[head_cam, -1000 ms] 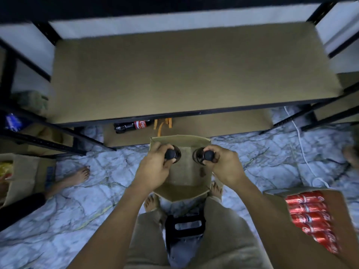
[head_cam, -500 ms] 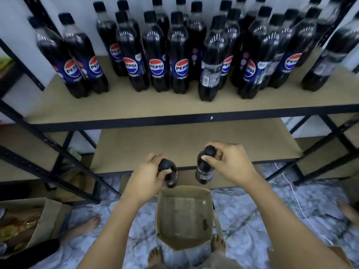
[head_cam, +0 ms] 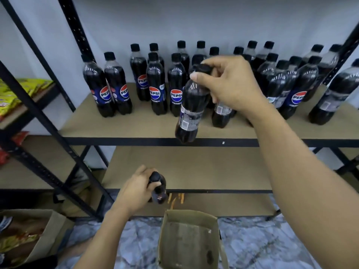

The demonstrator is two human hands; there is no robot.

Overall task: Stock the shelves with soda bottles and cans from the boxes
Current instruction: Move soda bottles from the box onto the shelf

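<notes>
My right hand (head_cam: pixel 229 84) grips a dark Pepsi bottle (head_cam: pixel 191 109) by its cap and neck. That bottle hangs tilted over the front edge of the upper shelf (head_cam: pixel 136 129), just in front of several Pepsi bottles (head_cam: pixel 157 88) standing in rows on it. Lower down, my left hand (head_cam: pixel 136 189) holds a second Pepsi bottle (head_cam: pixel 158 188) by the neck, in front of the bare middle shelf (head_cam: pixel 204 167). Below both hands an open cardboard box (head_cam: pixel 191 241) stands on the floor with nothing visible inside.
Black metal uprights (head_cam: pixel 44 121) frame the rack. A neighbouring shelf at left holds yellow snack packets (head_cam: pixel 17 94). Another carton of packets (head_cam: pixel 25 237) sits at bottom left. The floor (head_cam: pixel 262 247) is marbled.
The view has risen from the box to the stocked shelf. Both bottles came up out of the box; my right hand has carried its bottle up to the upper shelf, while the left stays low.
</notes>
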